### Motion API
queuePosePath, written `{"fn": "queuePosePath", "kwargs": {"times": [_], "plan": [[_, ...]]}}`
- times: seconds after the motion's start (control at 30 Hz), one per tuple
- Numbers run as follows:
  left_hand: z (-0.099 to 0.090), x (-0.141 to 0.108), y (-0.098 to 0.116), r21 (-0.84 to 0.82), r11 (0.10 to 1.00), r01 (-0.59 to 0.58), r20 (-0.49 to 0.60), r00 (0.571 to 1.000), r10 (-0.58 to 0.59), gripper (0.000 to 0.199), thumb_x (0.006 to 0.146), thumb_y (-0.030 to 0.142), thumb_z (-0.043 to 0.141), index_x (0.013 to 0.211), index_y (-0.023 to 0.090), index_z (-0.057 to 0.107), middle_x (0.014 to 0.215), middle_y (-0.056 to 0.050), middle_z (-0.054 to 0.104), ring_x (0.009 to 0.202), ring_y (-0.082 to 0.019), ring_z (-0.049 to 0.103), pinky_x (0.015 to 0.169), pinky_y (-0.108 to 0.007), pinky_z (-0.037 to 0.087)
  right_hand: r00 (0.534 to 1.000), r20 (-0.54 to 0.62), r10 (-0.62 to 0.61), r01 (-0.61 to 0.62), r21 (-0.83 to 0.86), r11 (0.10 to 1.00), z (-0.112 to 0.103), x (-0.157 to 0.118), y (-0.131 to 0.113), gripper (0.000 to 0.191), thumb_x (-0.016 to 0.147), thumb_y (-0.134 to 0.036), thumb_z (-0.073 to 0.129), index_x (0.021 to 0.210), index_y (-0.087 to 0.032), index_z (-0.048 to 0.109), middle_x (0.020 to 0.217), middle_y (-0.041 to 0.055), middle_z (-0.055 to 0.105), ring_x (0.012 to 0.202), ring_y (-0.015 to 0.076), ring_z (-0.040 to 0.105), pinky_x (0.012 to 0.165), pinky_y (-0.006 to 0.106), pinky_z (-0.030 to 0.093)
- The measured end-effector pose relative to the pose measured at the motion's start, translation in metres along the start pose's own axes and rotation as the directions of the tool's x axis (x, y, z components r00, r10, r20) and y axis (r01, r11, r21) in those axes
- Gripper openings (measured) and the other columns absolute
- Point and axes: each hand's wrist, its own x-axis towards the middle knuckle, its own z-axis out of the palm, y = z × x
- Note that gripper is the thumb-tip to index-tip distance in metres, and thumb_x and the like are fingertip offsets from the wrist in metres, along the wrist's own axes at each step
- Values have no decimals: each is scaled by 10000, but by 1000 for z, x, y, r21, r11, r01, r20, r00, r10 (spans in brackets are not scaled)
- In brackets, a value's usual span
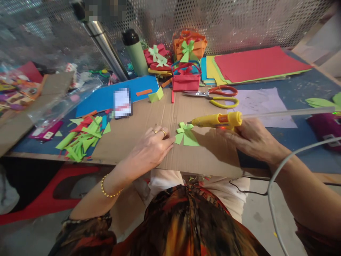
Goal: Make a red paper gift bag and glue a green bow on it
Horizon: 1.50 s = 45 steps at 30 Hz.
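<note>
A light green paper bow [186, 135] lies on the brown cardboard [207, 156] in front of me. My left hand [154, 147] rests on the cardboard just left of the bow, fingers together, with the fingertips at the bow's left tail; whether they pinch it is hard to make out. In my right hand [247, 140] is a yellow glue gun [220, 120], its nozzle pointing left at the top right of the bow. A clear glue stick [287, 112] sticks out of the gun's back end.
Scissors [223, 96], a red paper bag [186, 80] and a folded green piece [156, 95] lie beyond the bow. Green and red scraps [82, 137] are heaped at left, near a phone [122, 103]. A grey cable [274, 177] loops over my right forearm. Red sheets [261, 64] lie at back right.
</note>
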Motion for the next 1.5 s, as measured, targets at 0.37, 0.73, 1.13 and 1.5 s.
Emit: {"fn": "queuePosePath", "kwargs": {"times": [0.37, 0.73, 1.13, 1.5], "plan": [[15, 0, -11, 90, 987, -132, -226, 963, 149, 279, 1054, 128, 487, 1175, 177, 733, 1051, -108, 754, 918, -253, 633, 793, -408, 445, 1000, -22, 15, -14, 55, 998, 3, 3, 4, 315, 990, -479, 490, 790, -236, 507, 621, -45, 458, 571, 130, 398, 582, 292, 318], [20, -3, 36, 61, 984, -167, -222, 959, 177, 553, 1064, 547, 516, 1271, 56, 662, 1209, -168, 775, 1051, -272, 703, 971, -425, 467, 999, -36, 19, -18, 24, 1000, -1, 3, 4, 266, 952, -429, 492, 757, -250, 461, 613, -54, 412, 557, 133, 366, 590, 308, 290], [13, -11, 6, 83, 996, -44, -274, 959, 66, 104, 1034, 179, 618, 1031, 164, 720, 1005, -84, 774, 925, -236, 668, 869, -418, 442, 998, -68, -9, 9, 1, 1000, 2, 3, 5, 245, 928, -428, 497, 756, -264, 438, 559, -72, 340, 516, 127, 313, 559, 316, 280], [8, 25, 8, 253, 931, -263, -85, 952, 293, 317, 1085, 86, 425, 944, 124, 707, 933, -100, 728, 875, -227, 622, 766, -376, 381, 997, -83, -9, 11, 17, 1000, 3, 3, 4, 250, 931, -434, 505, 761, -257, 460, 559, -69, 368, 506, 126, 321, 556, 314, 277]]}}
